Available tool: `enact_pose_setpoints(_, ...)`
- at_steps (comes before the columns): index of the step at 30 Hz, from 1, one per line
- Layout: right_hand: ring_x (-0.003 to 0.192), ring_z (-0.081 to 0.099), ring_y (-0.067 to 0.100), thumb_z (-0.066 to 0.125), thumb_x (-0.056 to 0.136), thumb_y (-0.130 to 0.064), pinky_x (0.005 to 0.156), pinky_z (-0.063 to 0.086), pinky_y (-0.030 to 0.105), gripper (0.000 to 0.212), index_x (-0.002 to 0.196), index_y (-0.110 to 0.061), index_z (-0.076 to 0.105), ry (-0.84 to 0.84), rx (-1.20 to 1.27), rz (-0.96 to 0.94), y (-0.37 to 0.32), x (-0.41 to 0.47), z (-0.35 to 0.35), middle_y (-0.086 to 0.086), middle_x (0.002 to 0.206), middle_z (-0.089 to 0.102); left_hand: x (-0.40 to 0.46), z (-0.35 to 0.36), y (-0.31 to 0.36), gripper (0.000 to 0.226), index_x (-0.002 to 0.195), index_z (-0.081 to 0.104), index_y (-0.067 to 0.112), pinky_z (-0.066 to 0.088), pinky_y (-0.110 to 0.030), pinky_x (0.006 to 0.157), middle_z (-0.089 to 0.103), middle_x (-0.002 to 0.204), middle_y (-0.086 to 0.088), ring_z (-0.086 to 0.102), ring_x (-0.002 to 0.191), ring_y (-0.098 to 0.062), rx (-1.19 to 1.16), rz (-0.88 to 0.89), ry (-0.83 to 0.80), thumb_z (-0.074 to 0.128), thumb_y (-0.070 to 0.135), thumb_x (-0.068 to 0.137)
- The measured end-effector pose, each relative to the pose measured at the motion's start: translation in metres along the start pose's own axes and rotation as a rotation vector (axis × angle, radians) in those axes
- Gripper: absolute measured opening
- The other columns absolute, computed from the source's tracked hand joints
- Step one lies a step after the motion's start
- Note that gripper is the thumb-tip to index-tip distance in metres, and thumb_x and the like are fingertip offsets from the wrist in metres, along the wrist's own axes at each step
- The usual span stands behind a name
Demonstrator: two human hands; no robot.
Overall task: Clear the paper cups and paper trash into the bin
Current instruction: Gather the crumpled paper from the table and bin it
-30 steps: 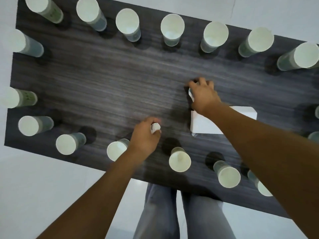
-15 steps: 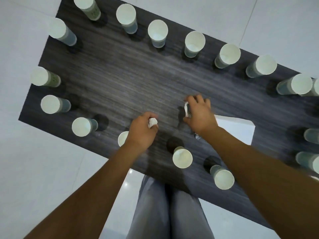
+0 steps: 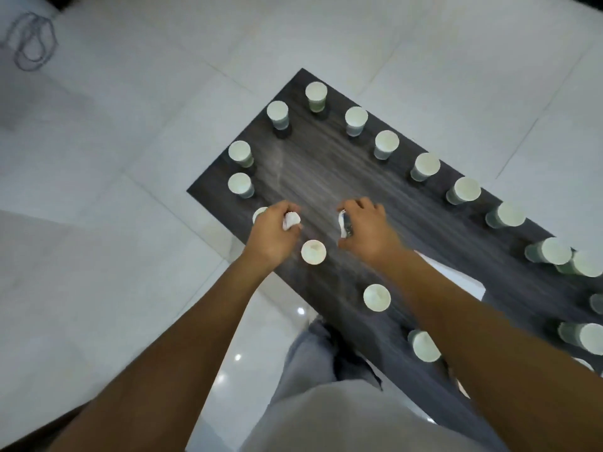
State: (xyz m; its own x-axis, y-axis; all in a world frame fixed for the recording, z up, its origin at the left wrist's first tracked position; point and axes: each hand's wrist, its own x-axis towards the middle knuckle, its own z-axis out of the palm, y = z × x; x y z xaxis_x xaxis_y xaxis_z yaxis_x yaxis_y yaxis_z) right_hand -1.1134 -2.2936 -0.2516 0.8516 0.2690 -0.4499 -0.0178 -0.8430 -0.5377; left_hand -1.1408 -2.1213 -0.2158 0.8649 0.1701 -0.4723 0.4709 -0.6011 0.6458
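My left hand grips a crumpled white paper ball over the near left part of the dark wooden table. My right hand holds another crumpled paper wad, white with dark marks, a little to the right. Several white paper cups stand upright around the table's rim, such as one cup between my hands and another cup near the front edge. No bin is in view.
A white box lies on the table, mostly hidden behind my right forearm. Pale tiled floor surrounds the table. A coiled cable lies on the floor at the far left. My legs stand against the table's near edge.
The view has swung left, showing more floor. Both hands have lifted off the table with their paper wads and shifted toward its left end.
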Motion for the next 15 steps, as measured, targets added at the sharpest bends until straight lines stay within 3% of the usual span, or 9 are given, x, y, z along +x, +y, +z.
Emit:
enact_pose_setpoints(3,0.122,0.035,0.033,0.072,0.077,-0.016,0.093,0.039,0.037,0.057,0.128,-0.019,0.047,-0.026,-0.053,-0.122,-0.058,-0.003,-0.014,0.006,0.129,0.043,-0.021,-0.048,-0.008,0.025,0.115,0.057,0.016,0.043,-0.02,0.087,0.06,0.115,-0.002,0.055,0.099,-0.013,-0.053,0.016,0.072,0.061,0.013,0.091)
enact_pose_setpoints(10,0.121,0.034,0.029,0.073,0.078,-0.017,0.093,0.041,0.036,0.06,0.132,-0.021,0.046,-0.055,-0.185,-0.318,-0.195,0.029,-0.021,0.003,0.132,0.042,-0.027,-0.177,-0.05,0.021,0.107,0.063,0.014,0.044,-0.021,0.083,0.062,0.102,0.003,0.059,0.096,-0.016,-0.123,0.082,0.293,0.06,0.008,0.087)
enact_pose_setpoints(15,0.119,0.038,0.03,0.073,0.075,-0.02,0.095,0.04,0.036,0.06,0.129,-0.023,0.047,-0.046,-0.191,-0.372,-0.303,0.079,0.008,0.003,0.13,0.044,0.007,-0.276,-0.1,0.025,0.112,0.061,0.017,0.04,-0.018,0.081,0.06,0.113,0.002,0.055,0.102,-0.014,-0.117,0.073,0.332,0.06,0.011,0.088)
